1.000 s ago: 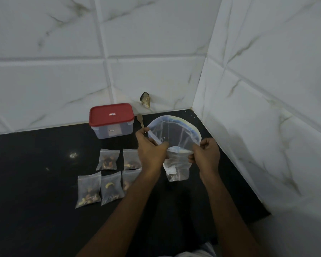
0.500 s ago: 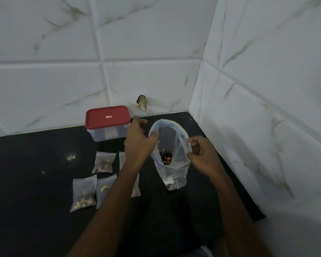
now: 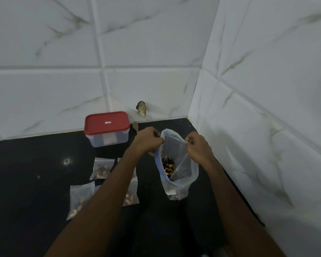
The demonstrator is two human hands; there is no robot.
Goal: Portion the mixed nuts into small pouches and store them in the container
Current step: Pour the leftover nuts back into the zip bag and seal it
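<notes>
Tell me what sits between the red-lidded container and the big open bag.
In the head view, a wooden spoon lies on the black counter there, mostly hidden behind the left hand gripping the bag.

Left hand (image 3: 146, 140) and right hand (image 3: 198, 145) are bare; left arm (image 3: 104, 201) and right arm (image 3: 235, 210) are bare from wrist to near edge; between them, a sliver of pale cloth (image 3: 207, 255), garment unclear.
</notes>
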